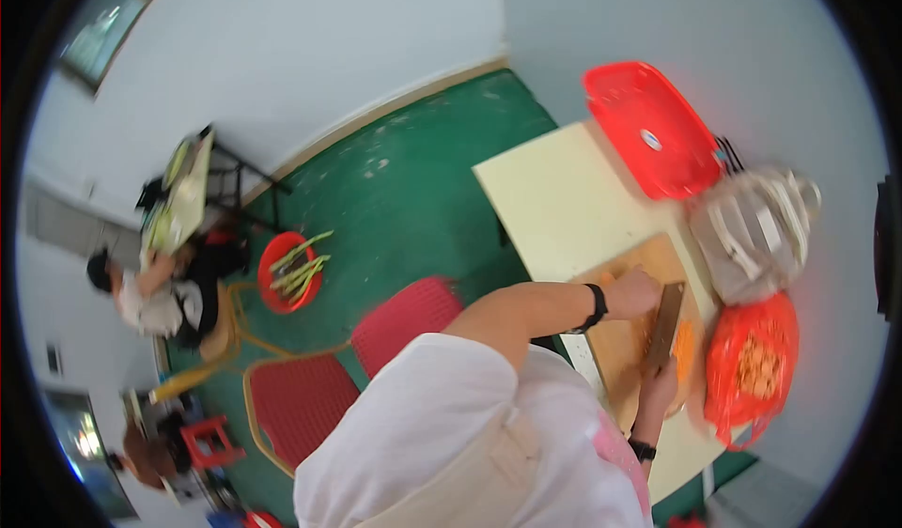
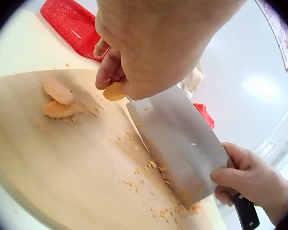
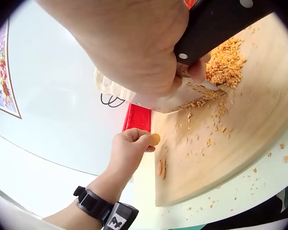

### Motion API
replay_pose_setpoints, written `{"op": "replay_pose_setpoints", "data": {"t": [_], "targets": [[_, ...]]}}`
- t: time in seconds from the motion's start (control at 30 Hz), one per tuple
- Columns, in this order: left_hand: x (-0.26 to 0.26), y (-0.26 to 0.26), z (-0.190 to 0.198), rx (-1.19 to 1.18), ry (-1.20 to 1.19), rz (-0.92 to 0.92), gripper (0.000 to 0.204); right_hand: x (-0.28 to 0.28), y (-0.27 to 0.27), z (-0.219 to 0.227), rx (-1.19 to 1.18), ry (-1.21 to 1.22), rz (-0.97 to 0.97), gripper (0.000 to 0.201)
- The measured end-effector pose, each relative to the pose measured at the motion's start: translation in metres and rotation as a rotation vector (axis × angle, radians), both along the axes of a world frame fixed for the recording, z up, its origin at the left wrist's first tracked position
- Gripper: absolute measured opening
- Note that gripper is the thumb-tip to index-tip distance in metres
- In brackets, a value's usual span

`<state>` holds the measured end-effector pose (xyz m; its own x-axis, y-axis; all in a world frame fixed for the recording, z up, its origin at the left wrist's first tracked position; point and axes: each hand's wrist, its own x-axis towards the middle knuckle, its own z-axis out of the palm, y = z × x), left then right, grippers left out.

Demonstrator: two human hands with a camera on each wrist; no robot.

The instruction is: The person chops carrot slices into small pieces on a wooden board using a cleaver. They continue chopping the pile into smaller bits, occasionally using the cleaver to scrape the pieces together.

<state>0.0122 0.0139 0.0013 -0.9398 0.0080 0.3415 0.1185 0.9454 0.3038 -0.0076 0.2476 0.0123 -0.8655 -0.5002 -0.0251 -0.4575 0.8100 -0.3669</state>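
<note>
My left hand (image 2: 158, 43) pinches a small orange slice (image 2: 114, 91), seemingly of carrot, just above the wooden cutting board (image 2: 77, 163). My right hand (image 2: 252, 179) grips the black handle of a cleaver (image 2: 175, 139). Its broad blade stands with the lower edge along the board, bits of orange stuck to it. Two larger orange slices (image 2: 60, 109) lie on the board beside my left hand. In the right wrist view, a heap of finely chopped orange bits (image 3: 226, 64) lies past the blade, and loose crumbs are strewn across the board.
A red plastic basket (image 1: 648, 129) and a beige bag (image 1: 752, 237) stand along the wall side of the table (image 1: 554, 199). A red plastic bag (image 1: 723, 368) with orange pieces sits near the board. Red chairs (image 1: 301, 406) stand behind; other people sit farther off.
</note>
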Motion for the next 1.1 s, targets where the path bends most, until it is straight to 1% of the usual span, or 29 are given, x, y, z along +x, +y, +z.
{"op": "replay_pose_setpoints", "data": {"t": [0.03, 0.07, 0.1, 0.13, 0.17, 0.2, 0.23, 0.27, 0.33, 0.37, 0.43, 0.47, 0.53, 0.57, 0.63, 0.77, 0.83, 0.9, 0.97, 1.0, 1.07, 1.1], "targets": [[-0.001, 0.004, -0.003, -0.027, 0.022, -0.064, 0.006, -0.001, -0.002, -0.004, 0.002, 0.009, -0.005, 0.028], [-0.005, 0.009, -0.010, -0.072, -0.001, -0.086, 0.006, 0.000, 0.000, -0.004, 0.016, 0.014, -0.025, 0.028], [-0.003, 0.009, -0.008, -0.032, 0.062, -0.161, 0.005, 0.003, -0.006, 0.002, 0.024, -0.033, -0.087, 0.030], [-0.003, 0.012, -0.009, -0.085, -0.015, -0.213, 0.005, 0.002, -0.006, -0.004, 0.012, -0.021, -0.091, 0.027], [-0.004, 0.015, -0.025, -0.004, -0.019, -0.285, 0.005, 0.006, -0.009, -0.004, -0.001, -0.007, -0.133, 0.025], [0.005, 0.017, -0.029, 0.065, 0.014, -0.306, 0.006, 0.011, -0.012, 0.005, 0.027, -0.029, -0.156, 0.023], [0.012, 0.018, -0.029, 0.084, -0.005, -0.350, 0.007, 0.016, -0.019, 0.022, 0.061, -0.079, -0.204, 0.025], [0.016, 0.015, -0.030, 0.093, -0.029, -0.380, 0.009, 0.015, -0.015, 0.008, 0.090, -0.049, -0.183, 0.028], [0.022, 0.012, -0.038, 0.099, -0.005, -0.417, 0.014, 0.015, -0.017, 0.011, 0.107, -0.069, -0.223, 0.024], [0.020, 0.011, -0.040, 0.110, -0.038, -0.456, 0.014, 0.013, -0.016, 0.010, 0.113, -0.102, -0.262, 0.024], [0.018, 0.008, -0.044, 0.106, -0.027, -0.481, 0.018, 0.016, -0.012, 0.005, 0.073, -0.028, -0.226, 0.021], [0.017, 0.008, -0.044, 0.114, -0.079, -0.501, 0.018, 0.017, -0.010, 0.007, 0.074, -0.079, -0.247, 0.021], [0.012, 0.008, -0.042, 0.166, -0.055, -0.486, 0.018, 0.014, -0.008, 0.010, 0.009, -0.046, -0.248, 0.020], [0.011, 0.008, -0.041, 0.172, -0.084, -0.506, 0.018, 0.014, -0.006, 0.009, 0.012, -0.074, -0.270, 0.020], [0.010, 0.007, -0.036, 0.093, -0.141, -0.474, 0.018, 0.014, -0.004, 0.008, -0.031, -0.085, -0.269, 0.022], [0.012, 0.001, -0.026, 0.115, -0.216, -0.527, 0.019, 0.017, -0.001, 0.010, -0.094, -0.157, -0.305, 0.021], [0.014, -0.003, -0.028, 0.080, -0.209, -0.593, 0.020, 0.018, -0.004, 0.014, -0.126, -0.141, -0.321, 0.021], [0.019, -0.001, -0.027, 0.039, -0.218, -0.606, 0.019, 0.021, -0.006, 0.013, -0.139, -0.112, -0.328, 0.022], [0.019, 0.004, -0.023, 0.003, -0.209, -0.626, 0.018, 0.021, -0.007, 0.015, -0.134, -0.188, -0.330, 0.021], [0.018, 0.006, -0.018, -0.003, -0.199, -0.605, 0.018, 0.021, -0.009, 0.020, -0.136, -0.166, -0.339, 0.021], [0.018, 0.008, -0.016, -0.020, -0.155, -0.591, 0.017, 0.022, -0.013, 0.026, -0.100, -0.228, -0.350, 0.030], [0.017, 0.007, -0.015, -0.030, -0.161, -0.577, 0.017, 0.023, -0.013, 0.027, -0.107, -0.194, -0.357, 0.030]]}}
